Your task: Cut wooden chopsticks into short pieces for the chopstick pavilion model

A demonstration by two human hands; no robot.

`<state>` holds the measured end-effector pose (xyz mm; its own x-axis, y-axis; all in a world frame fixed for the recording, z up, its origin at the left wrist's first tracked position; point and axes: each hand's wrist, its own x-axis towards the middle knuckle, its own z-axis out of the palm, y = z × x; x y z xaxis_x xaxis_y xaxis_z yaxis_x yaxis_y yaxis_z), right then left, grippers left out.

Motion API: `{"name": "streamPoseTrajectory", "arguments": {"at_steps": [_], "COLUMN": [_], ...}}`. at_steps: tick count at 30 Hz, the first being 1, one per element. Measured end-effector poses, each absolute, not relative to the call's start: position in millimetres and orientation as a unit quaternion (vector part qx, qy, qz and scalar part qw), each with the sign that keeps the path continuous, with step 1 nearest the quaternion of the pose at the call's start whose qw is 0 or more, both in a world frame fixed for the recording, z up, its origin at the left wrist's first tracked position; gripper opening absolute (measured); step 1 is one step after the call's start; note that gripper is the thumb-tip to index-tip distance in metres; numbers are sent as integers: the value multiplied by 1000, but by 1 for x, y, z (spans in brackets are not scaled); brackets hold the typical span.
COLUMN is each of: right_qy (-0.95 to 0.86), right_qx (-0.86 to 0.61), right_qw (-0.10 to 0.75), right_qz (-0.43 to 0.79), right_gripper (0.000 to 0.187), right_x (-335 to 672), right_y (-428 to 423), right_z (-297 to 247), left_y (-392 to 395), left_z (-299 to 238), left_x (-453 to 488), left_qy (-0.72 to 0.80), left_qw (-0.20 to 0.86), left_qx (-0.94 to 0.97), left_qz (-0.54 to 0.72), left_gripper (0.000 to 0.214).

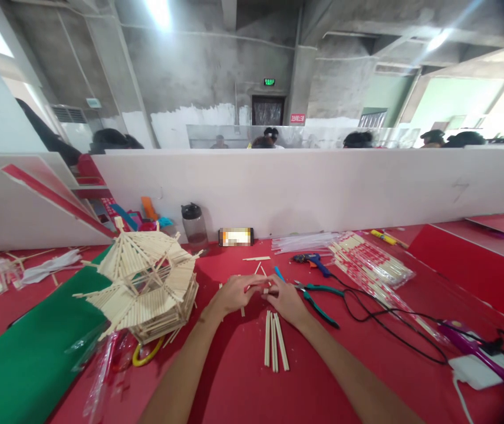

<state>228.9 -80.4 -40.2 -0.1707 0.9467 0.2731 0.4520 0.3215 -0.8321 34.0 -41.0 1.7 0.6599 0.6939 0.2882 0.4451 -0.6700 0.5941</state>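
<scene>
**Left hand [235, 292] and right hand [285, 300] met over a red bench [234, 391]**

The two hands came together at the fingertips, just above the bench, and each grip was narrow, with the fingers curled inward. The fingers hid whatever lay between them, so I could not tell what either grip held.

Several loose sticks [273, 343] lay side by side on the bench, just in front of the right hand and between the forearms. A short stick [243, 311] showed beside the left hand, and thin sticks [257, 258] lay beyond the fingertips.

To the left stood a many-sided stick model [157, 305], near a green sheet [43, 347]. A yellow loop [137, 358] showed at its near edge.

Green-handled pliers [321, 310] lay just right of the right hand, with a blue glue gun [319, 262] behind them. Farther right were packed sticks [378, 262] in clear wrapping. A phone [222, 237] and a dark-lidded bottle [194, 227] stood near a white partition [300, 182], above which other people's heads [358, 139] showed.
</scene>
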Motion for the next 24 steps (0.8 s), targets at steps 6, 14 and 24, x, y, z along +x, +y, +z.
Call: {"name": "streamPoseTrajectory", "arguments": {"at_steps": [6,14,24], "right_qy": [-696,-707,-705], "right_qx": [-498,-484,-491], "right_qw": [420,417,415], "right_qz": [303,303,300], "right_gripper": [12,3,5], "right_x": [232,231,229], "right_y": [-81,-82,-84], "right_z": [-38,-36,-35], "left_y": [-26,-34,-47], "left_z": [12,-9,7], "left_x": [25,41,57], "left_qy": [477,534,593], "left_qw": [182,103,110], "left_qx": [810,832,796], "left_qz": [289,107,35], "left_gripper": [23,14,13]}}
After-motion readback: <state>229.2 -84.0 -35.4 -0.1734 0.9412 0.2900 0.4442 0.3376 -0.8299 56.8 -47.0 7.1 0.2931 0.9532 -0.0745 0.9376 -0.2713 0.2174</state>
